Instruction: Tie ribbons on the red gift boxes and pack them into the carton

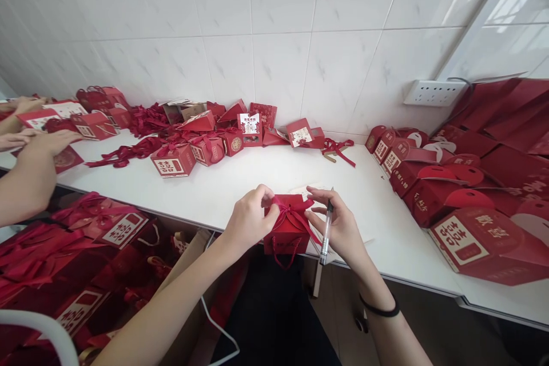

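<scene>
Left hand (254, 213) has thumb and fingers pinched on a glossy crimson ribbon bow (285, 213). Right hand (338, 222) is half open, fingers bent, a slim clear-barrelled pen with black ends (327, 234) tucked between them; its fingertips are at the bow's right side, but from here I can't tell if they grip the ribbon. Black elastic band (381, 310) on the right wrist.

The bow tops a small red paper gift box (281, 240), between the hands at the near edge of the long white table (218, 197). A red cord handle (285, 265) hangs on its near side.

Beyond, toward the tiled wall (283, 6): a red box with a cream label (172, 161), a white printed card (250, 124), a heap of loose crimson ribbons (131, 151). On the right, rows of red cardboard boxes with rounded flaps (497, 240), a white power strip (435, 93) on the wall above them. Below left, more ribboned red boxes (92, 240) packed together. Far left, a co-worker's hand (48, 144) is over red packaging.
</scene>
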A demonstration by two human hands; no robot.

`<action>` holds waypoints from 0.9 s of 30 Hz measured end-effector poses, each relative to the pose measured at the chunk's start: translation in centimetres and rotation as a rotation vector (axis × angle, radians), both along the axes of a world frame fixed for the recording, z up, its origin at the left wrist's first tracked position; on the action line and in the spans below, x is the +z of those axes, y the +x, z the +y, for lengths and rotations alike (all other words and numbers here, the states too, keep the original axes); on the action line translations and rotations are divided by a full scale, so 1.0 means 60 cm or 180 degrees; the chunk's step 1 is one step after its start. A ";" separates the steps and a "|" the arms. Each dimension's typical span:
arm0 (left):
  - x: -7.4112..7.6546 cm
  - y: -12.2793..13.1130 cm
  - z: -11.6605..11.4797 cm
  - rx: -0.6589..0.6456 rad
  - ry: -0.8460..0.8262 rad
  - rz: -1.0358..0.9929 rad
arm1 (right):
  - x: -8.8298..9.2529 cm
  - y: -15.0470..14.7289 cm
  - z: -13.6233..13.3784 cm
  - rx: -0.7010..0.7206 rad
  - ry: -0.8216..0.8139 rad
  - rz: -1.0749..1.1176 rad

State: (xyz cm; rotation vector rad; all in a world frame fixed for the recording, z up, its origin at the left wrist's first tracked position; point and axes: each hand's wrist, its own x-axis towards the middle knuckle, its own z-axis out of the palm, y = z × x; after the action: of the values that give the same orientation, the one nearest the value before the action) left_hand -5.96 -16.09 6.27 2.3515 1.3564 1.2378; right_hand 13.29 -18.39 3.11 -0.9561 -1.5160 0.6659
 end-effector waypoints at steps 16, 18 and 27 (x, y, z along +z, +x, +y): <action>0.000 0.004 -0.007 0.0186 0.0024 0.0204 | 0.013 -0.021 0.010 -0.0474 0.0014 0.0232; 0.003 0.001 -0.010 0.0092 0.0026 0.0140 | 0.015 -0.021 0.011 -0.0435 0.0039 0.0289; 0.005 -0.003 0.001 -0.0073 -0.0734 -0.0440 | 0.027 -0.023 0.009 -0.0324 0.0105 0.0432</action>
State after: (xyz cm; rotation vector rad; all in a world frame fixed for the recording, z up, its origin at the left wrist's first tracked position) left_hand -6.13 -16.05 6.58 2.0807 1.3448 1.1459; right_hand 11.91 -17.83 4.70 -0.9377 -1.3462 0.6185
